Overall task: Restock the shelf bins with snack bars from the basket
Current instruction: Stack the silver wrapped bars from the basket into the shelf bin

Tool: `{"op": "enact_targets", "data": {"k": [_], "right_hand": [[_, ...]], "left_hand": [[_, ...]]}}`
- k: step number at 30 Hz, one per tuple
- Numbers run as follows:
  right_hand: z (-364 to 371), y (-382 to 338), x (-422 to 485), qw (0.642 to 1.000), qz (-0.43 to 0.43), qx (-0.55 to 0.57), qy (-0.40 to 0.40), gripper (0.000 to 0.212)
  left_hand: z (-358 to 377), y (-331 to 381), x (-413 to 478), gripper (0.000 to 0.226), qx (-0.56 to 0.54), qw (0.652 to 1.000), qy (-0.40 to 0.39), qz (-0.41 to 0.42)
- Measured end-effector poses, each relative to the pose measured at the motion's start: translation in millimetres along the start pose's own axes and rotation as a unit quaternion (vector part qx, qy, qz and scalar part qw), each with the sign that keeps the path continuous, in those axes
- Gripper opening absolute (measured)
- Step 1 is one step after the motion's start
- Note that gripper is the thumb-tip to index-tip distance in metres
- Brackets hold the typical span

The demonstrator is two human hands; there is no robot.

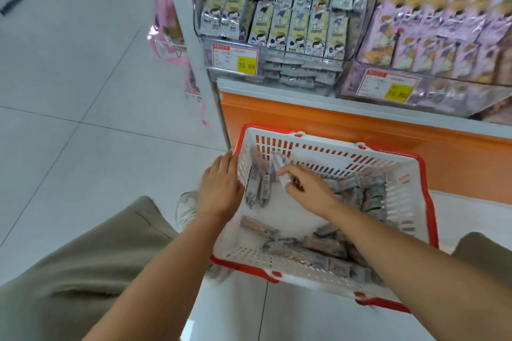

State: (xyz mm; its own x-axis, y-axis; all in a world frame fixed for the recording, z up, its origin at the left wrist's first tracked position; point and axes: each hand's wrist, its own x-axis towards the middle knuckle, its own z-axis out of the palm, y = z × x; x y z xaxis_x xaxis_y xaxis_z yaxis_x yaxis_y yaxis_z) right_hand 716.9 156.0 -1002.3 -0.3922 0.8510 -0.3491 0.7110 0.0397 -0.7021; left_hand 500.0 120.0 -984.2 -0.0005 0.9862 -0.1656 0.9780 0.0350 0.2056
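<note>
Right hand (307, 188) pinches a bar (285, 178) low in the basket (401, 202), grip narrow; left hand (221, 185) lies at its rim, grip unclear. The slick wrapper may slip out before reaching the bins (277, 61).

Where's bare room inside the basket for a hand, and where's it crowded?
Bare basket floor lies mid-left, between the two leaning bars by the left wall and the right hand pinching a snack bar. Crowded: bar pile along the right wall and the near edge.
</note>
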Motion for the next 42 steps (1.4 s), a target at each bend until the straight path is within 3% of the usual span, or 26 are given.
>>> {"op": "enact_targets", "data": {"k": [3,8,11,22,33,42], "right_hand": [[-26.7,-33.2,-12.1,0.993,-0.082,0.006,0.088,0.032],[-62.9,-93.4,-23.7,0.953,-0.221,0.024,0.207,0.036],[-87.9,-130.7,-23.1,0.929,-0.253,0.040,0.266,0.037],[-149.8,-190.1,46.5,0.938,-0.144,-0.065,0.307,0.036],[-141.1,-202.9,94.0,0.937,-0.100,-0.154,0.297,0.042],[-138.8,-206.3,83.6,0.955,-0.102,-0.099,0.260,0.040]], "left_hand": [[-38.5,6.1,5.7,0.061,0.013,0.999,0.047,0.005],[-106.9,18.4,11.8,0.058,-0.023,0.979,0.197,0.046],[-140.5,26.0,18.4,0.059,-0.028,0.962,0.266,0.058],[-183.5,42.2,58.4,0.066,0.044,0.977,0.207,0.027],[-173.2,30.1,76.4,0.057,-0.014,0.971,0.235,0.026],[-169.1,27.6,76.1,0.057,-0.021,0.970,0.238,0.043]]}}
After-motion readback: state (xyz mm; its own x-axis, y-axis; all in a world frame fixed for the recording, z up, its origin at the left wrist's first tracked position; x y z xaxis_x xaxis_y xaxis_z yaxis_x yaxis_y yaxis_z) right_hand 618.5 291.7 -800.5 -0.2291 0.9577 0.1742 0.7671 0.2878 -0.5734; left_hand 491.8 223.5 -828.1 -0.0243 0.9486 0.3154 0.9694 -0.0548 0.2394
